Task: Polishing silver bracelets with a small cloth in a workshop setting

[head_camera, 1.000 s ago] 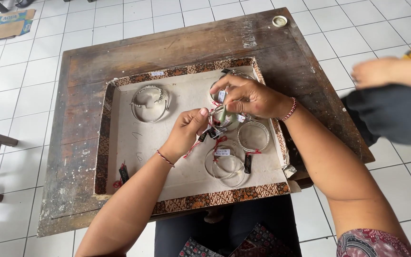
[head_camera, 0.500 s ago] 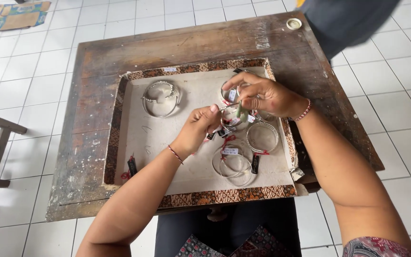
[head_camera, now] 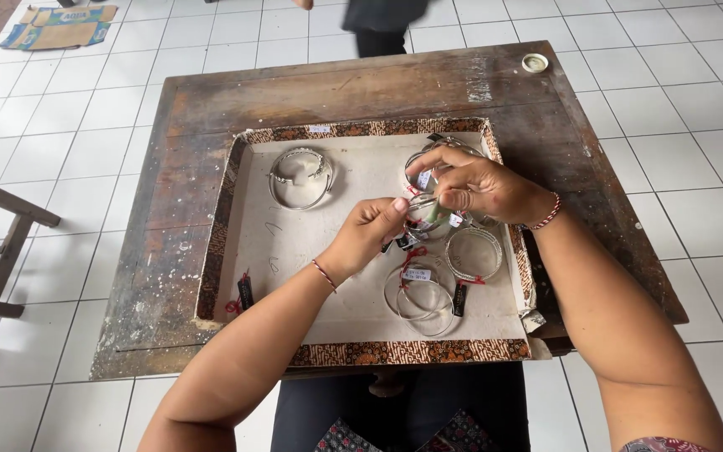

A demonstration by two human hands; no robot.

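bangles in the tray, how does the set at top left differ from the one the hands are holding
The top-left bangles lie flat on the tray, untouched; the held bangle is lifted between the left hand and right hand. The top-left set lies alone, with no tag visible; the held one is among other bangles, with small tags on red string. Both are silvery metal rings.

bangles [head_camera: 418, 289] crowd tray's right half
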